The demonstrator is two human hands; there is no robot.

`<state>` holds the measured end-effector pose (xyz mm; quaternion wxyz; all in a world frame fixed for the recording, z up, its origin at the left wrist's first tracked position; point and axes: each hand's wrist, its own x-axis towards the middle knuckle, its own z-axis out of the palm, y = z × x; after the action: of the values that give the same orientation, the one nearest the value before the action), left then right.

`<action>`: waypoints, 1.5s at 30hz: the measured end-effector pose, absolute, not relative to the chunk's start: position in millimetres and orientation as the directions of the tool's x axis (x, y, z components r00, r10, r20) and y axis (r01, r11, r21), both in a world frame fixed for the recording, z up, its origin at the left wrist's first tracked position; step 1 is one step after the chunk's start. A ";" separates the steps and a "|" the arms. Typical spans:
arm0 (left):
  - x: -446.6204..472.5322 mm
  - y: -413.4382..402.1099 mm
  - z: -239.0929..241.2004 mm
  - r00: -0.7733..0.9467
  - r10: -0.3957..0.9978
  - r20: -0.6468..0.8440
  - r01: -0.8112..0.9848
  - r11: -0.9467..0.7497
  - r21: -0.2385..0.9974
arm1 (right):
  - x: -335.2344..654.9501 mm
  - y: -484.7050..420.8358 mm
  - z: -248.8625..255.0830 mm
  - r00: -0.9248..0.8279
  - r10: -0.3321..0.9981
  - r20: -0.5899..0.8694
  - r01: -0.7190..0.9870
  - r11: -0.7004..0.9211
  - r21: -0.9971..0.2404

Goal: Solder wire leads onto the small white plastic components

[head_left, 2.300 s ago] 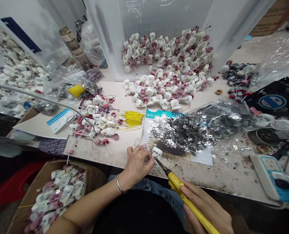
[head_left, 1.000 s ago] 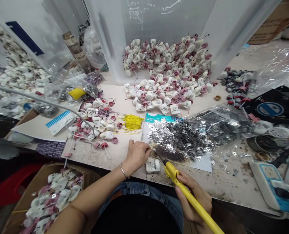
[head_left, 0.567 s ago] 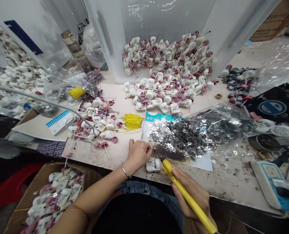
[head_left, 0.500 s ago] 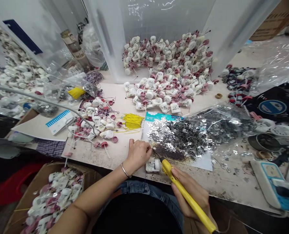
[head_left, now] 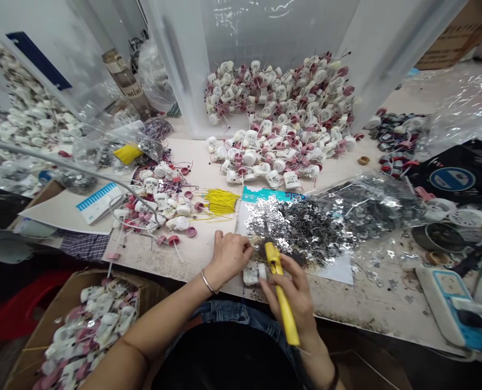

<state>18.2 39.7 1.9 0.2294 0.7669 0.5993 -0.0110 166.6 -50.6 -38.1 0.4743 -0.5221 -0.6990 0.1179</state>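
My right hand (head_left: 295, 292) is wrapped round a yellow soldering iron (head_left: 284, 300), whose dark tip points up over small shiny metal pieces (head_left: 269, 214). A white plastic part (head_left: 252, 274) lies at the table's front edge, and the fingertips of my right hand are beside it; I cannot tell whether they touch it. My left hand (head_left: 230, 254) rests on the table with its fingers curled together, just left of the metal pieces. What it pinches, if anything, is too small to make out. A bundle of yellow wires (head_left: 220, 202) lies beyond my left hand.
A large heap of white and pink parts (head_left: 277, 114) fills the back. More lie at the left (head_left: 163, 200) and in a cardboard box (head_left: 143, 295) below. A plastic bag of metal pieces (head_left: 379, 211), a metal cup (head_left: 440, 237) and a power strip (head_left: 444, 309) stand right.
My right hand has moved up and left toward the white part, turning the soldering iron more upright, with its tip now farther over the metal pieces. My left hand has hardly moved.
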 end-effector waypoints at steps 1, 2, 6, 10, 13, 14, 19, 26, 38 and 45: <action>16.9 39.1 3.3 0.279 0.914 -0.295 0.926 -0.175 0.334 | 162.1 -47.0 -39.6 -0.019 0.836 0.548 0.620 0.440 -0.650; 15.1 38.3 4.6 0.273 0.914 -0.299 0.930 -0.171 0.326 | 159.3 -43.5 -40.5 -0.036 0.831 0.556 0.616 0.456 -0.642; 4.6 34.0 6.6 0.259 0.909 -0.327 0.942 -0.163 0.294 | 166.0 -26.5 -43.5 -0.039 0.802 0.596 0.612 0.490 -0.620; -1.2 30.2 7.6 0.292 0.898 -0.328 0.930 -0.186 0.318 | 186.4 -1.8 -54.1 0.038 0.788 0.614 0.686 0.426 -0.590; -1.9 30.7 10.5 0.306 0.897 -0.320 0.922 -0.195 0.335 | 198.3 12.0 -64.3 0.035 0.807 0.589 0.718 0.390 -0.577; -2.6 32.1 11.5 0.308 0.896 -0.320 0.920 -0.196 0.339 | 201.5 13.7 -67.0 0.027 0.810 0.586 0.721 0.390 -0.573; -15.6 53.0 8.3 0.240 0.944 -0.225 0.946 -0.176 0.272 | 214.3 5.4 -73.6 0.048 0.786 0.616 0.721 0.400 -0.566; -29.7 92.6 -16.5 0.178 0.978 -0.112 0.967 -0.153 0.203 | 196.9 -2.9 -69.7 -0.051 0.794 0.605 0.644 0.490 -0.588; -24.9 71.0 -3.7 0.298 0.949 -0.101 0.850 -0.216 0.481 | 197.3 -19.0 -68.1 0.109 0.765 0.635 0.634 0.439 -0.637; 28.2 72.4 -10.5 0.660 0.719 -0.219 0.664 -0.423 0.617 | 180.0 0.1 -72.8 -0.020 0.808 0.588 0.636 0.464 -0.616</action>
<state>28.2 72.4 -10.5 0.3468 0.8425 0.4104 0.0393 180.0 0.1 -72.8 0.4799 -0.5098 -0.7084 0.0897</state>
